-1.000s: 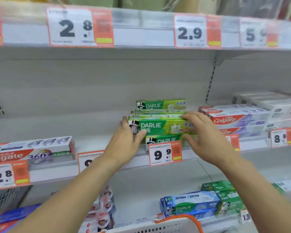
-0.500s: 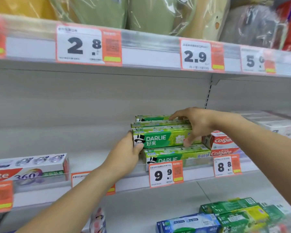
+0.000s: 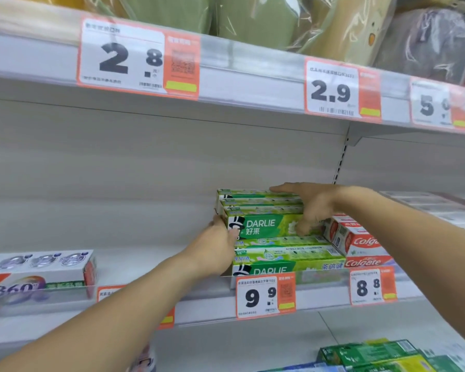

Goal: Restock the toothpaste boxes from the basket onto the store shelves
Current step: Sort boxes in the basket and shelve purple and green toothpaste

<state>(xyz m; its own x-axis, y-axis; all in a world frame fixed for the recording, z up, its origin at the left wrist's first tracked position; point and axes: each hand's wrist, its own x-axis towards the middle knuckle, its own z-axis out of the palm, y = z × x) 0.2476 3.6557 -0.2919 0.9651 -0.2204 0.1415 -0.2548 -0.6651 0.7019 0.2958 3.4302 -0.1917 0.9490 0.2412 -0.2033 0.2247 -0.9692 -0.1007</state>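
Both hands [image 3: 218,248] still on top Darlie box [image 3: 266,224], right forefinger now straight

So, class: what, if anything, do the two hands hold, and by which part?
Both grip the top green Darlie box: the left hand at its left end, the right hand over its top and front, near the right end.

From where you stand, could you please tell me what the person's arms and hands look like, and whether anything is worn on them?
Both forearms are bare as far as the frame shows. The left hand and right hand carry no gloves, and no watch or ring is visible.
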